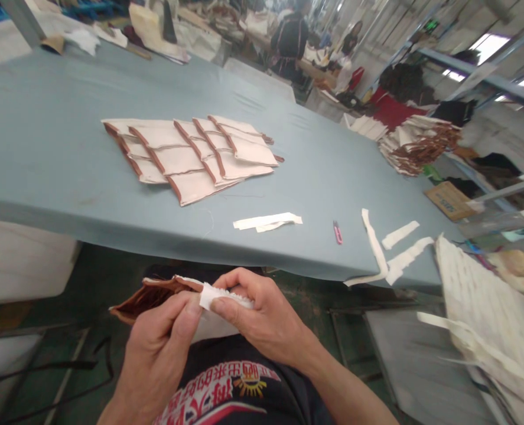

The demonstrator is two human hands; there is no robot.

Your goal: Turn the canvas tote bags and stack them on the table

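Close to my body, a cream cloth pouch with a brown lining [150, 295] is held between both hands. My left hand [159, 339] pinches its upper edge with thumb and forefinger. Opposite it, my right hand [266, 313] is closed around the other end, its thumb on a white strip with a frayed edge [208, 294]. Whether that strip is joined to the pouch cannot be told. The pouch's lower part is partly hidden behind the hands.
On the blue-grey table [315, 171] lie overlapping cream pouches with brown edges [195, 156], loose cream strips [268, 221], pink thread snips [337, 232] and more strips [374, 245]. At right stand a cloth stack [483, 319] and a cardboard box [450, 199]. A person [289, 41] is beyond the table.
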